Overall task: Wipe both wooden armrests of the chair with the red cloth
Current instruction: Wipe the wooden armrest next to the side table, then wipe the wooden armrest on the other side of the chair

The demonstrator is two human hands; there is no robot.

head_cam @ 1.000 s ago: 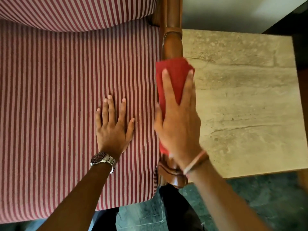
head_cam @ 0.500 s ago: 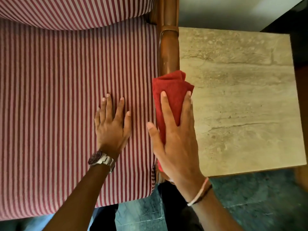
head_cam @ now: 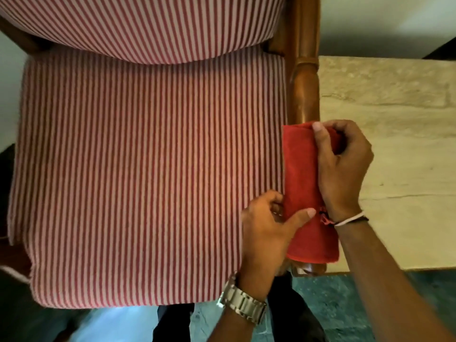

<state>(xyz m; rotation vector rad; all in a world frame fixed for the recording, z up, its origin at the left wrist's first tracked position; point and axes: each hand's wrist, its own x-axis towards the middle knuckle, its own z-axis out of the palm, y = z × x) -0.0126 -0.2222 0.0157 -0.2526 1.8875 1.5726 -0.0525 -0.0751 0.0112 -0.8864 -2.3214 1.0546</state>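
Observation:
The red cloth [head_cam: 302, 178] lies draped over the front half of the chair's right wooden armrest [head_cam: 304, 87]. My right hand [head_cam: 343, 166] grips the cloth's far right edge, fingers curled into the fabric. My left hand [head_cam: 265, 230] holds the cloth's near left side, thumb pressed on top, with a metal watch on that wrist. The armrest's front end [head_cam: 308, 267] peeks out below the cloth. The left armrest is mostly out of frame; only a dark wooden bit shows at the top left.
The chair has a red-and-white striped seat cushion [head_cam: 148, 174] and a matching back cushion [head_cam: 148, 23]. A beige stone-topped side table [head_cam: 399, 144] stands right against the armrest. Greenish floor [head_cam: 333, 304] and dark trouser legs show below.
My left hand left the seat cushion and came over to take hold of the cloth. My right hand went from flat on the cloth to gripping it. The cloth slid toward the armrest's front.

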